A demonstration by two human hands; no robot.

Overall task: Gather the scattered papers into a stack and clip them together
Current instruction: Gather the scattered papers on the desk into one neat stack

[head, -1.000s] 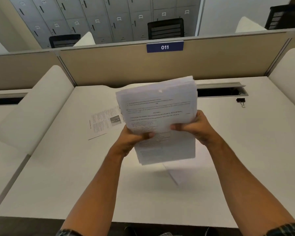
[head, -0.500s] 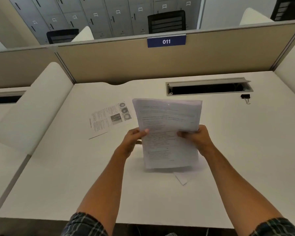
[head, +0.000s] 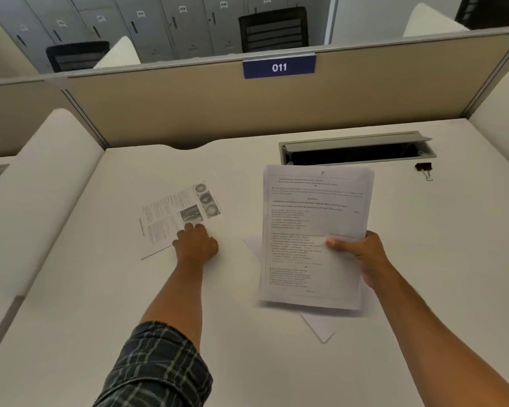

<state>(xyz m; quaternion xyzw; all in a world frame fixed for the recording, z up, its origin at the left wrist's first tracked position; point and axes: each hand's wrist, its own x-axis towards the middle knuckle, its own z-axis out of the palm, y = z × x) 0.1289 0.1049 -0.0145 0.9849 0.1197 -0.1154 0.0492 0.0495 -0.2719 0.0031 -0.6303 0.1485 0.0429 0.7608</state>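
Observation:
My right hand [head: 362,254] grips a stack of printed papers [head: 315,230] by its right edge, thumb on top, holding it just above the white desk [head: 100,289]. A blank sheet [head: 322,329] lies on the desk under the stack, one corner poking out below. To the left, a loose printed sheet with pictures [head: 171,215] lies flat on the desk. My left hand [head: 196,243] rests on that sheet's near right part, fingertips down on the paper. A black binder clip [head: 423,168] sits at the far right of the desk, apart from both hands.
An open cable tray slot [head: 356,149] runs along the desk's back edge. A beige partition [head: 188,107] with a blue "011" label [head: 279,67] closes off the back. White side dividers [head: 41,186] flank the desk left and right.
My left hand let go of the stack and reached left onto the loose printed sheet. My right hand now holds the stack alone and has shifted it right.

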